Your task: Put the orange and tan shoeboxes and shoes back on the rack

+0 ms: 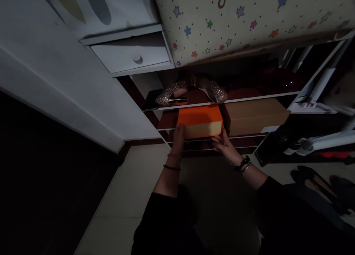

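An orange box (200, 114) with a pale front side sits partly in the shelf below the glittery shoes. My left hand (179, 133) grips its left front corner, thumb on the front edge. At the right front corner, my right hand (223, 145) holds the box with fingers curled beneath; some fingertips are hidden. A brown cardboard box (255, 116) lies to the right on the same shelf. Just above, a pair of glittery high-heeled shoes (169, 92) rests on the upper shelf.
A white drawer (130, 53) and a star-patterned cover (244, 22) are above the shelves. A white metal frame (324, 81) stands on the right. Dark shoes (316, 184) lie on the pale floor (122, 203). A white wall panel (91, 85) borders the left.
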`<state>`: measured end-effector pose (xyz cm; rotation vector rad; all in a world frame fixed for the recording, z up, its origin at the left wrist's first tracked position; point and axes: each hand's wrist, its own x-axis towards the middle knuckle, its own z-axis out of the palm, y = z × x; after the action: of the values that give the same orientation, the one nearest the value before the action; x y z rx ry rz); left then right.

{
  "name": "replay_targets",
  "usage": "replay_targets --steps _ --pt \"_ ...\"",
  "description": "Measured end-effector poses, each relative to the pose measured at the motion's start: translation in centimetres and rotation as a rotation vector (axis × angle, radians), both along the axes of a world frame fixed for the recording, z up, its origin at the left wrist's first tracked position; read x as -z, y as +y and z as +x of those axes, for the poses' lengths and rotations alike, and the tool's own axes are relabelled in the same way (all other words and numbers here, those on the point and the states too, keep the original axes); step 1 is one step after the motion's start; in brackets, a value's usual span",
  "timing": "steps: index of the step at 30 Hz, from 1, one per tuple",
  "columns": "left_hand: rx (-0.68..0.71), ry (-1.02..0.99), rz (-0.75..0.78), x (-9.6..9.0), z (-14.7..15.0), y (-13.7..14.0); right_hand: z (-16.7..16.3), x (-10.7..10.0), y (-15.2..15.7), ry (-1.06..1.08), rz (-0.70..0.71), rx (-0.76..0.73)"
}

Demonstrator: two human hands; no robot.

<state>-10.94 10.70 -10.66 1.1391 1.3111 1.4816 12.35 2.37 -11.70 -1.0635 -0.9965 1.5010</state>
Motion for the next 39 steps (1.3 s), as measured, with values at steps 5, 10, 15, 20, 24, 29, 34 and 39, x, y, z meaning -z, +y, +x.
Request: replay_targets --steps 5,10,15,20,24,29,34,39 --pt "-0.094 0.018 0.002 -0.3 0.1 0.4 -0.1 0.3 0.8 -0.022 0.053 -0.023" --pt "-0.082 -0.018 0.029 -0.1 0.3 0.1 -0.1 0.4 1.0 -0.043 0.109 -0.038" --pt "-0.059 -0.052 0.016 0.2 0.3 0.2 0.2 0.3 0.9 -0.053 0.099 -0.041" --pt "-0.033 -0.095 0.036 -0.1 0.4 0.1 0.9 0.2 0.8 -0.099 0.085 -0.026" --pt "-0.048 -0.063 0.035 -0.9 0.6 -0.6 1.7 0.3 0.8 -0.144 0.087 -0.038" --pt "-0.155 0.018 0.102 -2.1 0.8 -0.8 3.5 -1.1 -1.0 -0.550 0.210 -0.029" --pt "-0.407 -0.022 0.249 -3.9 0.5 -0.6 6.3 -6.5 -3.6 -0.823 0.540 0.081" --pt "-0.384 -0.178 0.251 -6.1 -0.3 0.4 8.6 -12.6 -0.3 -1.013 0.916 0.217"
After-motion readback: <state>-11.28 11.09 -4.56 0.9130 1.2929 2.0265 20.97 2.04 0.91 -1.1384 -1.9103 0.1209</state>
